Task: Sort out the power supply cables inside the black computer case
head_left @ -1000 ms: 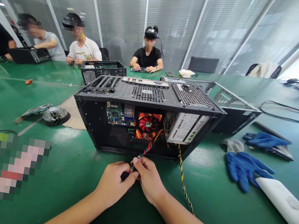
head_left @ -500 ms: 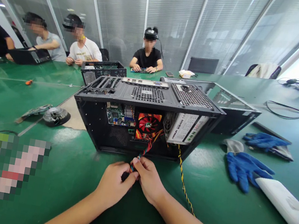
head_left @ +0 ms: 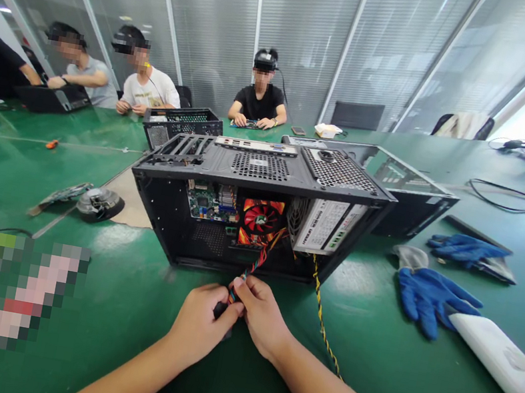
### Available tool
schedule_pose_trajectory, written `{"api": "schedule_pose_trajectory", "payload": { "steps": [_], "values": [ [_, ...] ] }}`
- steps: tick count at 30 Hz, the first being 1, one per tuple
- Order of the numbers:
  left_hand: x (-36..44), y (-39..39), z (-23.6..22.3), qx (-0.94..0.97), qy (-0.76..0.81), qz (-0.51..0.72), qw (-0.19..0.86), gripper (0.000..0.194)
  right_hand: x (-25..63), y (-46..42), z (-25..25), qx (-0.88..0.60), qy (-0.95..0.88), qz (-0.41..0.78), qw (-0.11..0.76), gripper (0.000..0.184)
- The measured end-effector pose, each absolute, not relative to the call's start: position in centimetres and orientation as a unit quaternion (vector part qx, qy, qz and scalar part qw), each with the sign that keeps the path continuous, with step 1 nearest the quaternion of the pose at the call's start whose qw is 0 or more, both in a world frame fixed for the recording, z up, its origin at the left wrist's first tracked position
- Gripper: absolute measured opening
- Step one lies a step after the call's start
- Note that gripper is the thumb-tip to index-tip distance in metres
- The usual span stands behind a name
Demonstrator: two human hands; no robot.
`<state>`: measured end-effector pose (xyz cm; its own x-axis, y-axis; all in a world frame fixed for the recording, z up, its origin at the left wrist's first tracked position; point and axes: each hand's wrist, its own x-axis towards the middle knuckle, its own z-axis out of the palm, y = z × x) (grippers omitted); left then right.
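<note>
Just in front of an open black computer case [head_left: 159,232], my left hand [head_left: 201,318] is closed on the end of a multicoloured cable bundle [head_left: 258,260], where a dark connector partly shows. My right hand [head_left: 264,315] pinches the same cable bundle slightly higher, close against the left. The bundle runs back into the case, towards the power supply [head_left: 331,227] with its white label. Beside it sit a red and black fan [head_left: 261,222] and a green circuit board [head_left: 211,201]. A yellow and black twisted cable [head_left: 320,301] hangs out over the table to the right.
Blue gloves [head_left: 421,292] and a white power strip [head_left: 500,360] lie to the right. A round metal cooler [head_left: 97,203] is on the left. Another case [head_left: 412,213] stands behind mine. Several people sit across the green table [head_left: 114,346], one handling a circuit board.
Both hands keep their grip on the cable bundle with hardly any movement. At the far left, a co-worker's arm has shifted over a black case.
</note>
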<state>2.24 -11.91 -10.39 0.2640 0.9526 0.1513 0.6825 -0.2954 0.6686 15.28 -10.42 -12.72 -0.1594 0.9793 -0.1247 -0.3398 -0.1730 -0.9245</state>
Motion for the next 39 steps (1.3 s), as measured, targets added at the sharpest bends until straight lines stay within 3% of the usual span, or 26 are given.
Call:
{"api": "schedule_pose_trajectory", "payload": {
  "steps": [14, 24, 26, 33, 39],
  "values": [
    [2.3, -11.9, -10.5, 0.764, 0.542, 0.268, 0.226, 0.024, 15.3, -10.5, -12.5, -0.404, -0.398, 0.65, 0.505, 0.039],
    [2.0, -12.2, -10.4, 0.809, 0.536, 0.219, 0.097, 0.021, 15.3, -10.5, -12.6, -0.414, -0.393, 0.646, 0.508, 0.04],
    [2.0, -12.1, -10.2, 0.802, 0.534, 0.23, 0.136, 0.024, 15.2, -10.5, -12.7, -0.419, -0.386, 0.643, 0.511, 0.041],
    [2.2, -11.9, -9.4, 0.719, 0.482, 0.276, 0.418, 0.034, 15.3, -10.7, -12.1, -0.387, -0.336, 0.685, 0.519, 0.035],
    [2.3, -11.9, -9.4, 0.7, 0.491, 0.268, 0.444, 0.033, 15.3, -10.8, -12.0, -0.376, -0.327, 0.696, 0.518, 0.033]
  ]
}}
